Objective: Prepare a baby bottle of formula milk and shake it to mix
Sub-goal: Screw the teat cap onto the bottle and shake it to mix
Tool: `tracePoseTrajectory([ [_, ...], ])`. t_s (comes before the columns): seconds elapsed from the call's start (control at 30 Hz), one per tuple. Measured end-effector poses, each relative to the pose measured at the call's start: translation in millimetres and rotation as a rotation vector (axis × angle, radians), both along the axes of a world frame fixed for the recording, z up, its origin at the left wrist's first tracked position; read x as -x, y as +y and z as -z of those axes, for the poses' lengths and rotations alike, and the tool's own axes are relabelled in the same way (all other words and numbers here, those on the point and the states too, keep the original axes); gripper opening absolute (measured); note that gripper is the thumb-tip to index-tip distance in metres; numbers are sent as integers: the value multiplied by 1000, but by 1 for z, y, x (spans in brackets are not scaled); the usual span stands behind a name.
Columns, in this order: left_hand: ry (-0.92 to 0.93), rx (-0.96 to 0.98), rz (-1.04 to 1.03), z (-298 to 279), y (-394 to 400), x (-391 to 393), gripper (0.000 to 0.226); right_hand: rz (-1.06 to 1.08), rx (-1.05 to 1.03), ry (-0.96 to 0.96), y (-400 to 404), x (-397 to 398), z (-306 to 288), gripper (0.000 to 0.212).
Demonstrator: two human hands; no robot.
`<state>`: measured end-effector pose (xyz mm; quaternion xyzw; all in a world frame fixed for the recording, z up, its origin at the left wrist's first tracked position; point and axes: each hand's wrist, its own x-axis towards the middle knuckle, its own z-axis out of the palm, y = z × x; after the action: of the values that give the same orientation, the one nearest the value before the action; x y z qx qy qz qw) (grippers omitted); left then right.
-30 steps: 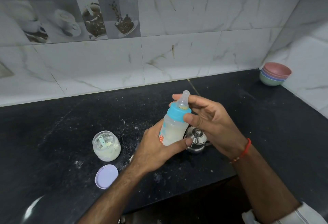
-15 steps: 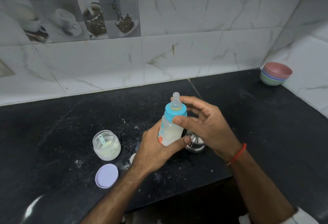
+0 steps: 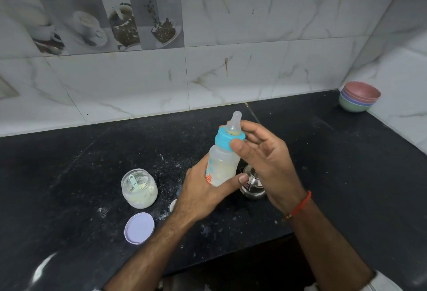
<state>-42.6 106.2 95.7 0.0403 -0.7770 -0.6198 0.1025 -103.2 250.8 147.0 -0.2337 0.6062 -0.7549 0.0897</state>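
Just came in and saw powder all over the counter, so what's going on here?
A person is making up a baby bottle of formula. The left hand grips the bottle's body, with milky liquid inside, while the right hand has its fingers on the blue collar below the teat. An open jar of powder stands on the black counter with its lid lying beside it.

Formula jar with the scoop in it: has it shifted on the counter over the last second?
No. The formula jar sits in the same spot, just up and left of the purple lid, with the same gap between them on the black counter.
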Motion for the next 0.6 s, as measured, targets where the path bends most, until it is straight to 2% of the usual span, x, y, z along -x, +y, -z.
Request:
tracePoseTrajectory([
  [0.23,-1,3,-24,-2,2,-1,51,4,-54,10,-4,-4,-1,46],
  [0.53,4,40,-86,-4,2,0,64,-29,20,16,-4,-6,1,47],
  [0.6,2,78,-105,-4,1,0,61,-13,18,15,-5,-5,-2,49],
])
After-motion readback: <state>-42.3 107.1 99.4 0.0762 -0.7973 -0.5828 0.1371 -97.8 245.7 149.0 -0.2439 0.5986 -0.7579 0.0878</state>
